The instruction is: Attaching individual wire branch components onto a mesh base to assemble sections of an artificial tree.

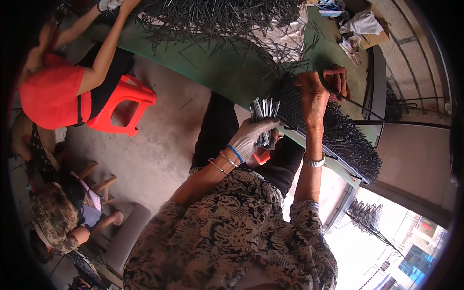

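Note:
My left hand (251, 135), in a pale knit glove, is closed around a bundle of thin metal rods (263, 110), their bright ends fanning out above the thumb. To its right, my bare right hand (313, 89) is over a long rack (345, 140) packed with upright dark rods. Its fingers are bent and pressed together; whatever is between them is too small to make out. The rack slants along the near right edge of the green table (217, 70). Beyond the right hand lies a reddish glove (337, 81).
A large heap of loose dark rods (222, 21) covers the far table, partly on a pale sack (285, 36). Cloths and a cardboard box (377, 36) sit far right. At left, a person in red (55, 92) works beside a red stool (128, 108); another person (55, 217) sits lower left.

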Motion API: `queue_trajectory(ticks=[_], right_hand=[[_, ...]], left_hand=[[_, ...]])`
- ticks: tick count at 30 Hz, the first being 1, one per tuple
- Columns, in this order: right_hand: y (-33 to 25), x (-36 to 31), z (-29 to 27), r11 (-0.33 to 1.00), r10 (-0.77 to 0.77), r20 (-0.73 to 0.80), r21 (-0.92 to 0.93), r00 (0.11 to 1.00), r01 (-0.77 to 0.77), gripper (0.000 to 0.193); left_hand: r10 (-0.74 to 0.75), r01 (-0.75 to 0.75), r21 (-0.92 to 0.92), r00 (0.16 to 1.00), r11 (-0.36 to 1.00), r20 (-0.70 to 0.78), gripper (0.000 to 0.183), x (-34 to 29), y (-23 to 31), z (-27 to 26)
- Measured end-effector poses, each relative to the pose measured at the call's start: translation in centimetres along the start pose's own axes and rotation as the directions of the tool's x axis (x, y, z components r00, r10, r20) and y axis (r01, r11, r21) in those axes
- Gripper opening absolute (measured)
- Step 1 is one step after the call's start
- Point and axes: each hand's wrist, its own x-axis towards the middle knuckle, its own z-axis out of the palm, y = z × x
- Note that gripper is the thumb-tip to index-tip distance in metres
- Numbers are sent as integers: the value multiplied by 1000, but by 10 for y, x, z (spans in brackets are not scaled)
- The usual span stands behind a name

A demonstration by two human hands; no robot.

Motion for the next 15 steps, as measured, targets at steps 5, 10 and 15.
queue_trajectory(ticks=[5, 10, 15], right_hand=[[-12, 3, 3, 919, -130, -42, -381, 991, 105, 6], [2, 1, 9, 786, -55, 38, -614, 998, 66, 18], [-22, -19, -17, 985, 172, 133, -13, 976, -172, 26]], left_hand=[[16, -17, 20, 1000, 1000, 12, 16, -3, 1, 1], [39, -39, 36, 999, 999, 12, 19, 0, 1, 10], [68, -69, 66, 998, 995, 12, 18, -2, 3, 14]])
